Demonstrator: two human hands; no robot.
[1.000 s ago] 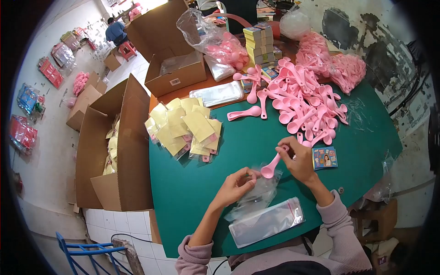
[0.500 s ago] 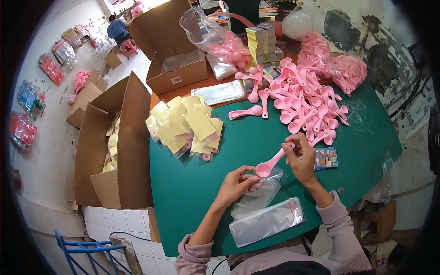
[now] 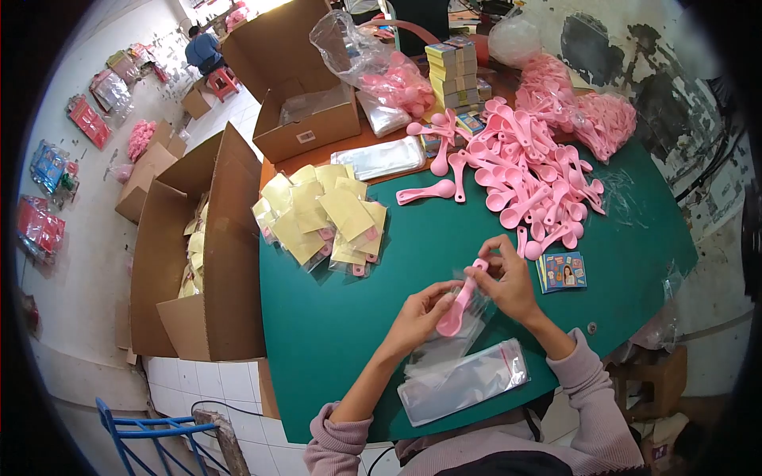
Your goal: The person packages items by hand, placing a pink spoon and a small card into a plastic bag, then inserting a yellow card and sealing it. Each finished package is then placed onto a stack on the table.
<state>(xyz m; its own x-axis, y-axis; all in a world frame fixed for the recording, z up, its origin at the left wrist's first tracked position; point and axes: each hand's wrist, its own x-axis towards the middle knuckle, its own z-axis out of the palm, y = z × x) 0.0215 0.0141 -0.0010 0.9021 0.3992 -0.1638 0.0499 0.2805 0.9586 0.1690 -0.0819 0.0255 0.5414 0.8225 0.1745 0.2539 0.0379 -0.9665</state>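
Observation:
A pink measuring spoon (image 3: 451,321) points bowl-down in front of me, its handle pinched by my right hand (image 3: 512,289). My left hand (image 3: 416,319) grips the edge of a clear plastic bag (image 3: 441,351) beside the spoon. The bowl appears to lie inside the bag, though the film makes this hard to confirm. Below both hands lies a stack of clear bags (image 3: 468,385). Small printed cards (image 3: 563,272) rest right of my right hand, near a large heap of pink spoons (image 3: 528,178).
Packed bags with yellowish cards (image 3: 321,210) are piled at the left of the green table (image 3: 317,341). Open cardboard boxes (image 3: 234,262) stand beside it. Bundled card stacks (image 3: 454,75) and bagged spoons (image 3: 548,95) sit at the back. Another person (image 3: 203,51) sits far off.
My right hand has moved left and down with the spoon, whose bowl now sits lower, at the bag. The spoon has turned steeper. My left hand has stayed on the bag.

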